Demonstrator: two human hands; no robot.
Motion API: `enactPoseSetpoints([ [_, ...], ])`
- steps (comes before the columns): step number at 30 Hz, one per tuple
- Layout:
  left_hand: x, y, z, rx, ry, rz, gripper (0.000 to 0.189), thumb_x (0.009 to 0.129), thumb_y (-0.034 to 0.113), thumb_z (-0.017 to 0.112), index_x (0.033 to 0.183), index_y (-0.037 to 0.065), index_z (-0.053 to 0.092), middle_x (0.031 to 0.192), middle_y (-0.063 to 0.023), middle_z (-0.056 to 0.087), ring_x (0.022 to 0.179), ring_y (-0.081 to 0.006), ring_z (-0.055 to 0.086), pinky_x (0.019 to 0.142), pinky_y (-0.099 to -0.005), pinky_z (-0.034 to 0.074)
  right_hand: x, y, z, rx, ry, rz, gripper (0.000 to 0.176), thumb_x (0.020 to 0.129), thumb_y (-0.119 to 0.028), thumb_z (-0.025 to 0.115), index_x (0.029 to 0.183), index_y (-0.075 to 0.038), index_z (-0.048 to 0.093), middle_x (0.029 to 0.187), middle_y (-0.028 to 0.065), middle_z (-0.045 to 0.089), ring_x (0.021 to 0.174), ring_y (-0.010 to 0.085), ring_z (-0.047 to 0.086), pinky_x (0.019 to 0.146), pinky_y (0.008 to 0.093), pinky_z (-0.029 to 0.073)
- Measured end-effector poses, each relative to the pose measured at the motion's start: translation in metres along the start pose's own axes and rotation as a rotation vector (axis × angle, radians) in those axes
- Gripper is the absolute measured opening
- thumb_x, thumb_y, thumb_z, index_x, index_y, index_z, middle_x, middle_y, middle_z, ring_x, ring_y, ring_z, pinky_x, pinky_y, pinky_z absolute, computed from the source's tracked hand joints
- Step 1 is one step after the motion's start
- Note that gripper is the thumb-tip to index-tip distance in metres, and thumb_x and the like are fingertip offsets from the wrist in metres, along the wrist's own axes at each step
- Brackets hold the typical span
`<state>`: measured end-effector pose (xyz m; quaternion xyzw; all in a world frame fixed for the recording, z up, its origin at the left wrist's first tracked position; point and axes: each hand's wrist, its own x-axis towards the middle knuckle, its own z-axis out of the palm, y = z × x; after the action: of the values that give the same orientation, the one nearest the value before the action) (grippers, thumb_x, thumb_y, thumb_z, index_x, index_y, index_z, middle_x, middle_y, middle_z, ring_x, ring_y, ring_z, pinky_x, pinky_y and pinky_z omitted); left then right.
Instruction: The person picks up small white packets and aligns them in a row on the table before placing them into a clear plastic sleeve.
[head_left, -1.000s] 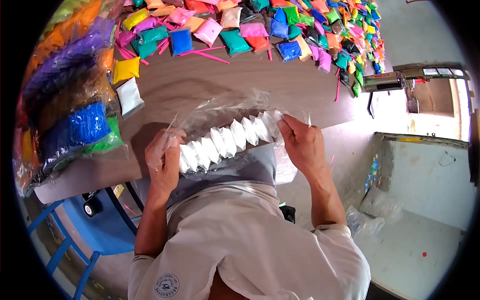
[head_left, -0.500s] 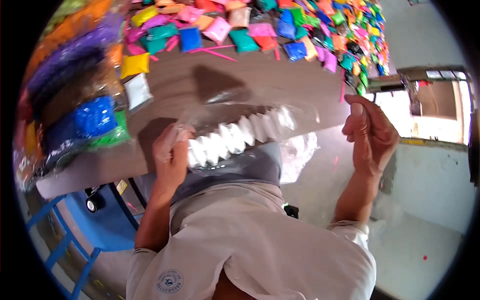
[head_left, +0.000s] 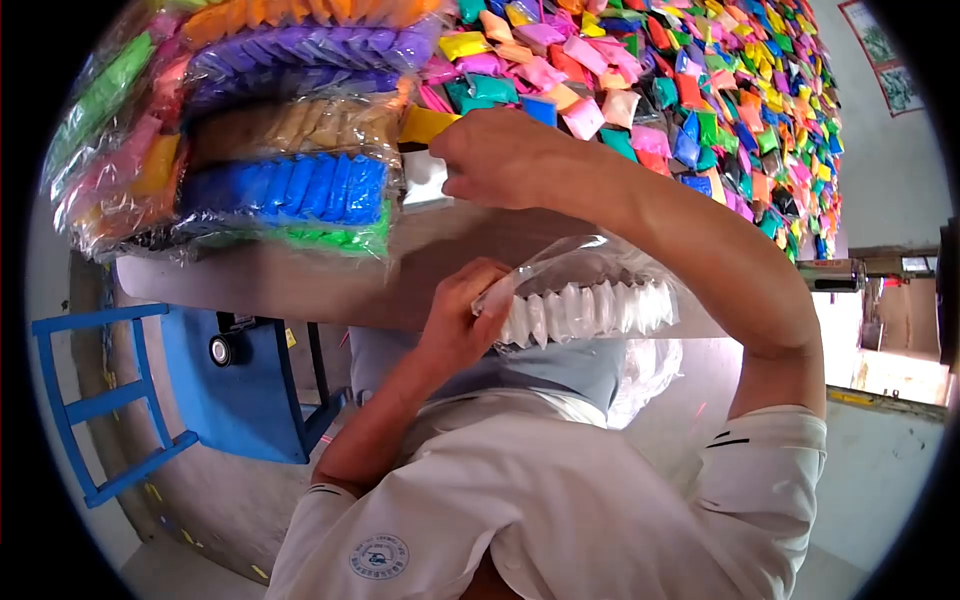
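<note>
My left hand (head_left: 468, 318) is closed on the near end of a clear plastic bag (head_left: 575, 262). Inside the bag a row of white packets (head_left: 590, 312) stands side by side, over my lap at the table's front edge. Stretched across the table, my right hand (head_left: 505, 160) has its fingers curled at the right edge of a loose white packet (head_left: 422, 182). Part of that packet is hidden behind the fingers. Just beyond it lies a yellow packet (head_left: 428, 125), partly covered by the same hand.
On the left are stacked clear bags of blue packets (head_left: 285, 190), brown packets (head_left: 300, 130) and purple packets (head_left: 310, 48). Loose multicoloured packets (head_left: 690, 90) spread over the far side of the table (head_left: 270, 285). A blue chair (head_left: 235, 390) stands at lower left.
My right hand has swung from the far right across the table to the loose white packet. My left hand still holds the bag. The view has turned toward the left.
</note>
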<state>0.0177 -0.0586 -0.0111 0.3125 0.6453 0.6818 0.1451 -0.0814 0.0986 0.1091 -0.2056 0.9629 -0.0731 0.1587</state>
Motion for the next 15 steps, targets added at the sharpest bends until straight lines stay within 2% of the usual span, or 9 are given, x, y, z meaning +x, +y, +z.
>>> enactPoseSetpoints([
  [2,-0.002,-0.001,0.000,-0.063,-0.016,-0.049,0.017,0.094,0.009,0.052,0.095,-0.004,0.064,0.085,-0.0114,0.061,0.073,-0.0200,0.057,0.067,-0.0310,0.046,0.015,-0.005,0.006,-0.018,-0.052,-0.003,0.031,0.085,-0.024,0.069,0.104,0.000,0.065,0.100,0.0189,0.068,0.100,0.0369,0.065,0.085,0.0474,0.051],
  [4,-0.002,-0.003,0.002,-0.057,0.004,0.004,0.017,0.094,0.010,0.053,0.094,-0.003,0.064,0.085,-0.0113,0.061,0.073,-0.0197,0.057,0.066,-0.0307,0.045,0.022,-0.011,0.009,-0.041,-0.107,-0.010,0.034,0.083,-0.025,0.070,0.106,0.000,0.064,0.101,0.0192,0.069,0.100,0.0361,0.066,0.084,0.0472,0.052],
  [7,-0.001,-0.006,0.001,-0.005,0.020,0.065,0.017,0.094,0.010,0.053,0.095,-0.003,0.063,0.084,-0.0109,0.060,0.073,-0.0188,0.056,0.065,-0.0304,0.045,0.025,-0.016,0.021,-0.130,-0.071,-0.037,0.026,0.082,-0.021,0.070,0.100,-0.002,0.067,0.096,0.0177,0.070,0.097,0.0347,0.068,0.081,0.0465,0.054],
  [10,0.000,-0.007,0.003,0.051,0.051,0.135,0.018,0.095,0.010,0.051,0.096,-0.004,0.063,0.083,-0.0109,0.060,0.073,-0.0174,0.055,0.065,-0.0300,0.044,0.029,-0.008,0.037,-0.253,0.078,-0.162,0.021,0.084,-0.022,0.066,0.093,-0.003,0.069,0.091,0.0162,0.071,0.092,0.0339,0.070,0.079,0.0463,0.054],
  [11,0.000,-0.007,0.003,0.064,0.063,0.162,0.019,0.096,0.010,0.050,0.096,-0.004,0.063,0.083,-0.0110,0.060,0.073,-0.0170,0.055,0.065,-0.0298,0.044,0.028,-0.003,0.040,-0.253,0.083,-0.111,0.021,0.084,-0.023,0.064,0.092,-0.004,0.069,0.089,0.0165,0.070,0.090,0.0340,0.070,0.078,0.0466,0.054],
  [13,0.000,0.007,-0.002,0.083,0.003,-0.073,0.017,0.090,0.008,0.053,0.098,-0.004,0.062,0.086,-0.0150,0.062,0.075,-0.0251,0.059,0.068,-0.0341,0.047,0.012,-0.003,0.020,-0.254,0.080,0.013,0.022,0.085,-0.024,0.061,0.088,-0.004,0.070,0.085,0.0171,0.070,0.087,0.0343,0.070,0.076,0.0472,0.054],
  [14,-0.001,0.010,-0.003,0.084,-0.039,-0.192,0.018,0.088,0.008,0.055,0.099,-0.004,0.062,0.088,-0.0170,0.062,0.076,-0.0292,0.061,0.070,-0.0363,0.049,-0.003,0.000,0.007,-0.144,0.139,0.068,0.026,0.085,-0.027,0.059,0.090,-0.004,0.069,0.085,0.0194,0.069,0.086,0.0350,0.069,0.076,0.0475,0.054],
  [15,-0.001,0.000,0.001,0.127,0.013,-0.054,0.023,0.098,0.013,0.049,0.095,-0.004,0.065,0.086,-0.0098,0.064,0.076,-0.0144,0.058,0.068,-0.0288,0.046,-0.024,0.004,-0.005,-0.086,0.247,0.081,0.025,0.085,-0.026,0.059,0.090,-0.003,0.068,0.084,0.0203,0.068,0.083,0.0359,0.068,0.074,0.0484,0.053],
])
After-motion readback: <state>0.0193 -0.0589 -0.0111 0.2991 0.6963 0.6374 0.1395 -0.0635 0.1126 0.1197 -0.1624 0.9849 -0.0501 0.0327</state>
